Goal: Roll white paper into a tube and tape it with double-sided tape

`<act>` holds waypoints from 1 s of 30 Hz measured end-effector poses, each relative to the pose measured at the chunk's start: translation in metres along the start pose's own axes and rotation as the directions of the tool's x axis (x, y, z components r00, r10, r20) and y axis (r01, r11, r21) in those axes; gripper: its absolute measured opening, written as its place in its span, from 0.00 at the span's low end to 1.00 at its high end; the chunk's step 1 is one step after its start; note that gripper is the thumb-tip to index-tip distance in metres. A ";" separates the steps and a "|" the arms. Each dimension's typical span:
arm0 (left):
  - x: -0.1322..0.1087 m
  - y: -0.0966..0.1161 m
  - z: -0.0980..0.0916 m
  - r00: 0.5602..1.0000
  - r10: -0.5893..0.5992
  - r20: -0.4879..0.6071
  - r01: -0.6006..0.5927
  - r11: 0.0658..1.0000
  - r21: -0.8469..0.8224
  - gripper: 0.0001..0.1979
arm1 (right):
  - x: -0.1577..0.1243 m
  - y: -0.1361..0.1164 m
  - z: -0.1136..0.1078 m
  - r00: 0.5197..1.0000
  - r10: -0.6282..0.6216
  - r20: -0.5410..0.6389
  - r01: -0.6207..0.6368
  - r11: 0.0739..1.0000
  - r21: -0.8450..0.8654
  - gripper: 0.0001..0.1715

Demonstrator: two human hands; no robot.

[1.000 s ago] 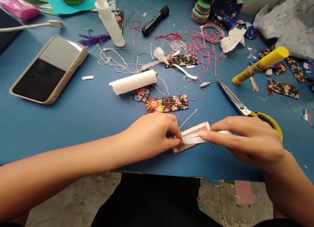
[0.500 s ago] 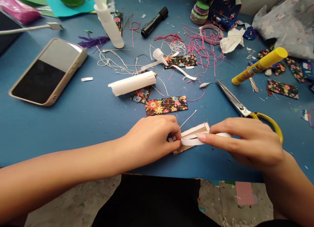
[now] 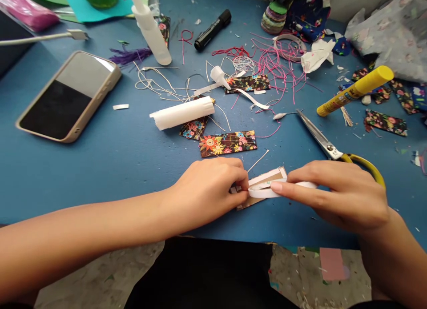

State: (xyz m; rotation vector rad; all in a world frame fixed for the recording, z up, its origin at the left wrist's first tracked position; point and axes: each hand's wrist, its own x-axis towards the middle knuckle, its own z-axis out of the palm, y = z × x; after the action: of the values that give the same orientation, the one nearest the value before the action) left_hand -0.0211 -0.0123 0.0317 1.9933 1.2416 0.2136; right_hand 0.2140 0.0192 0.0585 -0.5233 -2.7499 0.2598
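My left hand (image 3: 213, 189) pinches the looped end of a white strip (image 3: 262, 193) with thumb and finger, over the left part of a small brown cardboard piece (image 3: 248, 204). White strips line that piece's upper edge. My right hand (image 3: 340, 193) holds the other part of the white strip between its fingers, at the cardboard's right end. A thin cream cord (image 3: 258, 161) lies just beyond the cardboard. Above my left hand is a floral fabric-covered piece (image 3: 228, 143). Scissors (image 3: 328, 146) with yellow handles lie beyond my right hand.
A phone (image 3: 68, 95) lies at the left. Around the middle are a white roll (image 3: 183, 113), a glue bottle (image 3: 153, 38), a black marker (image 3: 212, 30) and tangled pink thread (image 3: 273, 64). A yellow glue stick (image 3: 355, 91) stands tilted at the right, near fabric scraps (image 3: 386, 122).
The whole view has shifted slightly, so the table items appear a little further right. Both hands keep their hold on the white strip, with almost no movement.
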 end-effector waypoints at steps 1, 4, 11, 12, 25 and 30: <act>0.000 0.000 0.000 1.000 0.001 0.000 -0.001 1.000 -0.003 0.05 | 0.001 0.000 0.000 1.000 0.001 -0.005 -0.001 1.000 -0.001 0.20; 0.001 0.000 -0.002 1.000 -0.005 0.014 0.006 1.000 -0.024 0.06 | 0.003 0.000 -0.002 1.000 -0.006 -0.011 0.006 1.000 -0.010 0.20; 0.002 -0.002 -0.004 1.000 0.007 0.021 -0.005 0.997 -0.076 0.08 | 0.002 0.001 -0.003 0.999 0.004 -0.039 -0.004 1.000 0.002 0.21; 0.002 -0.003 -0.004 1.000 0.005 0.020 -0.004 0.997 -0.074 0.08 | 0.002 0.001 -0.003 0.999 0.007 -0.041 -0.007 1.000 0.000 0.21; 0.003 -0.004 -0.002 0.999 0.031 0.017 -0.032 0.999 0.015 0.06 | 0.003 0.004 -0.004 1.000 -0.012 -0.025 0.010 0.998 -0.054 0.21; 0.000 -0.005 0.000 0.997 0.080 0.013 -0.080 0.993 0.082 0.09 | 0.001 0.005 -0.005 1.000 -0.007 -0.026 0.006 0.999 -0.053 0.22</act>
State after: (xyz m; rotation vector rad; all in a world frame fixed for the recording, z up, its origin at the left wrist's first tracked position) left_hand -0.0242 -0.0110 0.0281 2.1149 1.1824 0.1940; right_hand 0.2162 0.0246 0.0621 -0.5280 -2.7386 0.1771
